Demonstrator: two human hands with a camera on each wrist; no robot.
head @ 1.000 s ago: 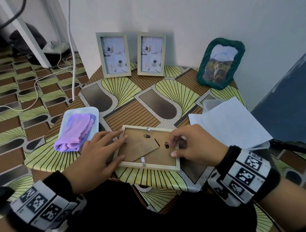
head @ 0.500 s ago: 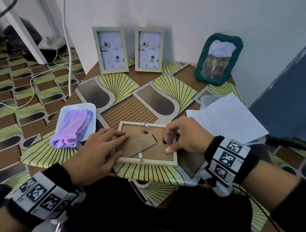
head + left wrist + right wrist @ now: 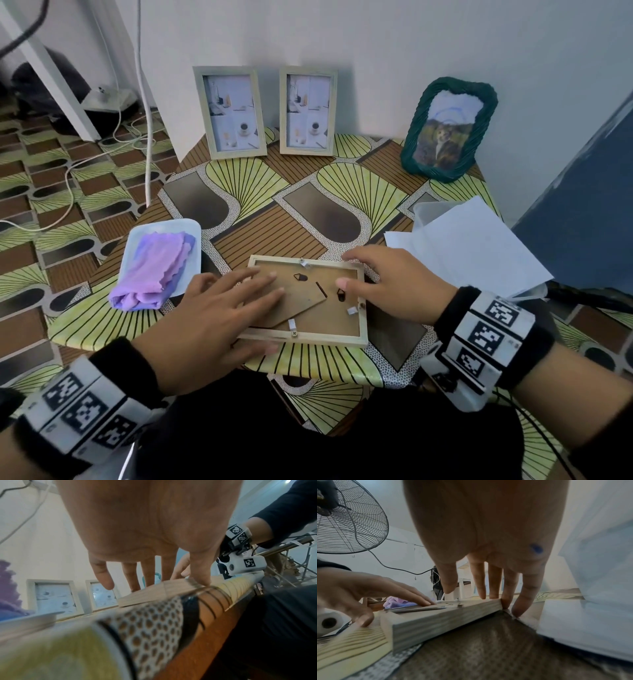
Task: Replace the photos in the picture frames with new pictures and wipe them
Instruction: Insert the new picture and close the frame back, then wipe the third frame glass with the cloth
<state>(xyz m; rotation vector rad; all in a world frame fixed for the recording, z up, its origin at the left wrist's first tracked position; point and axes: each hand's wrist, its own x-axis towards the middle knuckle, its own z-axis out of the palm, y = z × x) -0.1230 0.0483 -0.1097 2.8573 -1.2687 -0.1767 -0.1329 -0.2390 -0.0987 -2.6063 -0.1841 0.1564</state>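
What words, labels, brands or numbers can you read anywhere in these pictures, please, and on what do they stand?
No readable words, brands or numbers in any view.
Wristbands: square black-and-white coded markers only, no letters.
Photos in the two pale upright frames and the green frame: pictures only, any print too small to read.
White paper: blank on the side showing.

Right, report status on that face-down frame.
Left hand flat on the backing board. Right hand fingers spread at frame right edge. Back not yet off. Nothing in the way.

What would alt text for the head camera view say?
Two hands, left hand and right hand, rest on a face-down pale wooden picture frame on a patterned table. A folded purple cloth lies left, white paper sheets right.
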